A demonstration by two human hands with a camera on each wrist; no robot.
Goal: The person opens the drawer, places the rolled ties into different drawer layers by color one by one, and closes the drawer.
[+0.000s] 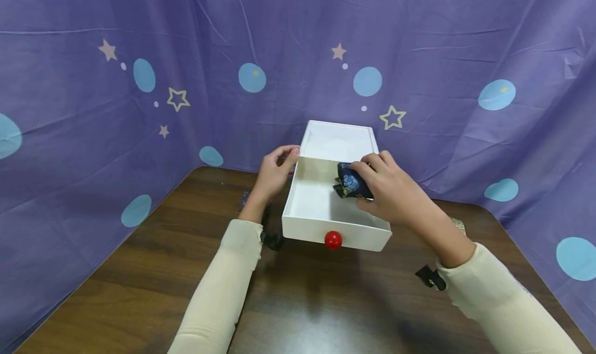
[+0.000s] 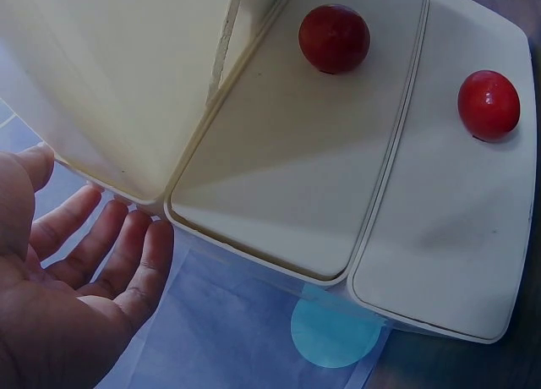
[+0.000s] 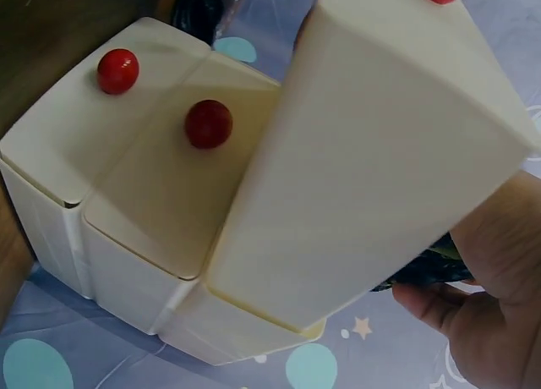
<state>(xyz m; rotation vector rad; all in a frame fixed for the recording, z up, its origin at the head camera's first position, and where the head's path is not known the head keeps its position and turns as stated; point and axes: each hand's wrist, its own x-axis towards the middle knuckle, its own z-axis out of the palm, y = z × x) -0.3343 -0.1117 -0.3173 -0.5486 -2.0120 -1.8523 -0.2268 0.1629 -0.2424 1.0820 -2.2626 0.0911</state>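
1. Head view: right hand (image 1: 391, 191) has a dark blue flowered pouch (image 1: 352, 182) pinched in bent fingers, over the right part of the pulled-out drawer (image 1: 307, 229). Can't tell if the pouch touches the drawer floor
2. Left hand (image 1: 273, 173) is at the left side of the white drawer unit (image 1: 342, 139), by the rear of that drawer. Left wrist view shows the fingers loosely bent and spread, thumb at the drawer edge, nothing gripped
3. Both wrist views show two closed drawer fronts, middle (image 2: 279, 161) and bottom (image 2: 439, 211), each with a red knob – head view only gets the top drawer's red knob (image 1: 333, 240)
4. Drawer interior reads only from head; right wrist gets its underside, with most of the pouch blocked and right fingertips partly hidden
5. Patterned item (image 1: 458, 224) behind the right forearm – mostly covered, can't identify. Dark item (image 1: 244, 197) by the left forearm, same
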